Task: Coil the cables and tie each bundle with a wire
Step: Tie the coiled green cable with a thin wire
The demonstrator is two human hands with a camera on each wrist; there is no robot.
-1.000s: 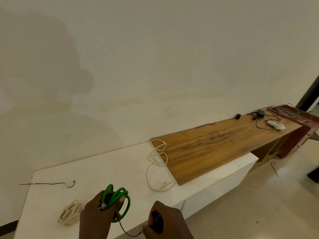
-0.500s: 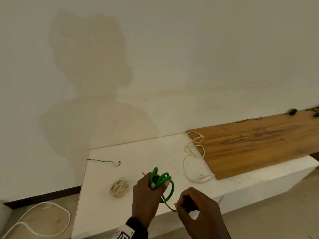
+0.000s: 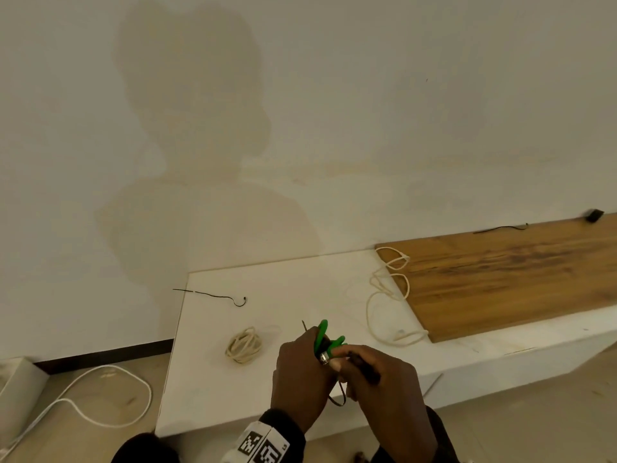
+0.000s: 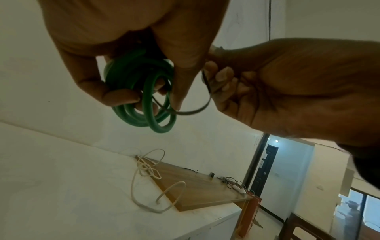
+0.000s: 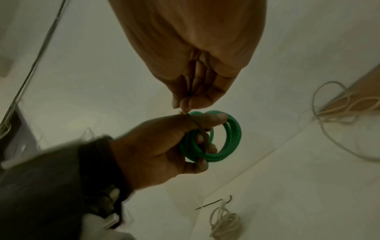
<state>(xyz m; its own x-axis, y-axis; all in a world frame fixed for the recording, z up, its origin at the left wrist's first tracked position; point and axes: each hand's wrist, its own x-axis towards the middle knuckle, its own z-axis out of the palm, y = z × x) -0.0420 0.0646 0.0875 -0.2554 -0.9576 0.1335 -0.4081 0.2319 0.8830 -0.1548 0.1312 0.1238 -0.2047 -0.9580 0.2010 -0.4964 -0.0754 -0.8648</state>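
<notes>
**Green coil in hand, tie wire threaded through**

Left hand (image 3: 302,372) grips the coiled green cable (image 4: 144,97), thumb and fingers curled round the loops, held in the air above the near edge of the white surface (image 3: 213,379). Coil is several turns, roughly round.

Right hand (image 3: 384,385) is just beside the left, touching it at the fingertips. It pinches a thin dark wire (image 4: 193,112). In the left wrist view the wire curves from the right hand's fingers into the coil and passes through its loops. One short end pokes up above the left hand in the head view.

On the surface: a cream cable bundle (image 3: 243,345), already coiled, lies left of the hands. A loose dark wire (image 3: 213,295) lies near the far left corner. A loose cream cable (image 3: 387,295) sprawls uncoiled at the left end of the wooden board (image 3: 500,279), partly on the board, partly on the white surface. Another dark wire (image 3: 500,227) lies along the board's far edge.

A white cable (image 3: 100,396) loops on the floor to the left.
</notes>
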